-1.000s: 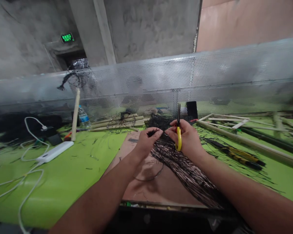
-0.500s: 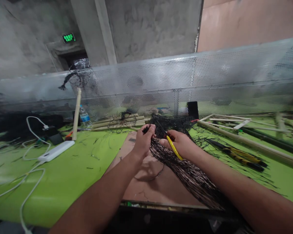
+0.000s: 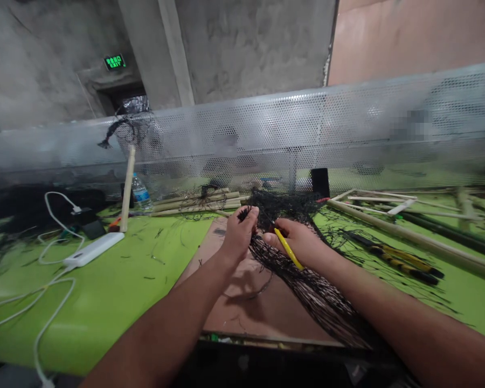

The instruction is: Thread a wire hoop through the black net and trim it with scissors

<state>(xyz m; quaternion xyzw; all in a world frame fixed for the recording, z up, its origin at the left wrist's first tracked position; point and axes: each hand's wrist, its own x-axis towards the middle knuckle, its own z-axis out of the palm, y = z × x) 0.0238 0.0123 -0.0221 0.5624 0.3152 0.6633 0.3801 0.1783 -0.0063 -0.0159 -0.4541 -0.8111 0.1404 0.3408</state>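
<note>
My left hand (image 3: pixel 241 233) is closed round a gathered end of black netting (image 3: pixel 307 288), its dark tuft poking out above the fingers. From there the netting runs down to the right, over a brown board (image 3: pixel 222 302) and under my right forearm. My right hand (image 3: pixel 297 237) grips yellow-handled pliers (image 3: pixel 288 249), close beside my left hand. Their thin dark tip points up and left toward the bunched end; whether it touches the strands I cannot tell. Fingers hide part of the tool.
Black-and-yellow long-handled pliers (image 3: pixel 404 263) lie on the green tabletop (image 3: pixel 137 302) at right, near poles and a wooden frame (image 3: pixel 402 206). Cut bamboo sticks (image 3: pixel 194 205), a water bottle (image 3: pixel 140 193), and a white power strip (image 3: pixel 95 250) with cables are left. A perforated metal screen (image 3: pixel 267 129) stands behind.
Both hands stay nearly in place. The pliers' yellow handle and the netting have shifted only very slightly, and the grips look the same.
</note>
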